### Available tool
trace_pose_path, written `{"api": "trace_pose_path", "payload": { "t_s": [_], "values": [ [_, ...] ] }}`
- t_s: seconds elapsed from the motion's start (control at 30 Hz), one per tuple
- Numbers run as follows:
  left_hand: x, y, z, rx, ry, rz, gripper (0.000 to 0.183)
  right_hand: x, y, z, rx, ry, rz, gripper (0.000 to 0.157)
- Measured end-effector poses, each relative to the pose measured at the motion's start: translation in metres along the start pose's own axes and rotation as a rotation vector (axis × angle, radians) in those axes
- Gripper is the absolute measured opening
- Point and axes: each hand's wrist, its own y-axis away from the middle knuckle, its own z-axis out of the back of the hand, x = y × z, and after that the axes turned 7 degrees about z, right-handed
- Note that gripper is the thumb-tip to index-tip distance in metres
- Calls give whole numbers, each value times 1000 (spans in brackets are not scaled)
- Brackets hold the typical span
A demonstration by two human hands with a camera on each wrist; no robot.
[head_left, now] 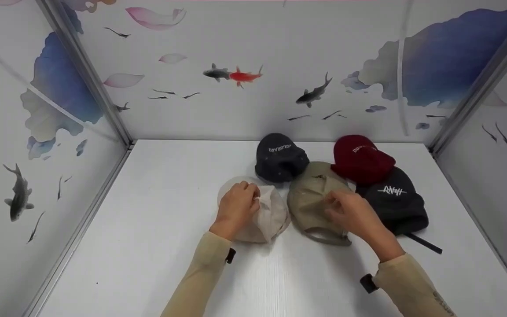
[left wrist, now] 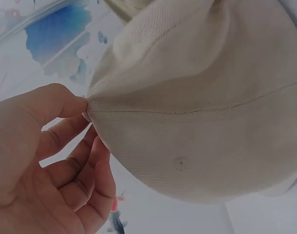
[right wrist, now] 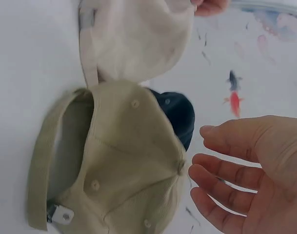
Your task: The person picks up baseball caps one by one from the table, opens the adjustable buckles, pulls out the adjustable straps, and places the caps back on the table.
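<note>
A cream baseball cap (head_left: 273,215) sits crown up on the white table, and my left hand (head_left: 237,207) pinches the top of its crown between thumb and fingertips. In the left wrist view the cream cloth (left wrist: 202,141) is pulled to a point at the fingertips. To its right lies an olive-tan cap (head_left: 305,200), its strap opening towards me. My right hand (head_left: 354,211) hovers by that cap's crown with fingers loosely bent, holding nothing. The right wrist view shows a gap between the fingers (right wrist: 231,170) and the olive-tan cap's top button (right wrist: 181,167).
Behind stand a dark navy cap (head_left: 277,158) with white lettering and a red cap (head_left: 359,158). A black cap (head_left: 396,200) with a white logo lies at the right, its loose strap (head_left: 425,243) on the table (head_left: 161,211). Printed panels (head_left: 236,114) wall the table.
</note>
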Motion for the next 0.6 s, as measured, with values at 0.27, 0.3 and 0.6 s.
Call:
{"api": "trace_pose_path", "payload": {
  "t_s": [0.27, 0.3, 0.6],
  "values": [
    [-8, 2, 28, -43, 78, -48, 5, 23, 15, -35, -62, -20, 300, 27],
    [-10, 3, 32, -33, 99, -40, 4, 25, 16, -40, -67, -10, 342, 32],
    [-27, 10, 60, 57, 295, -12, 5, 33, 20, -65, -271, 218, 658, 61]
  ]
}}
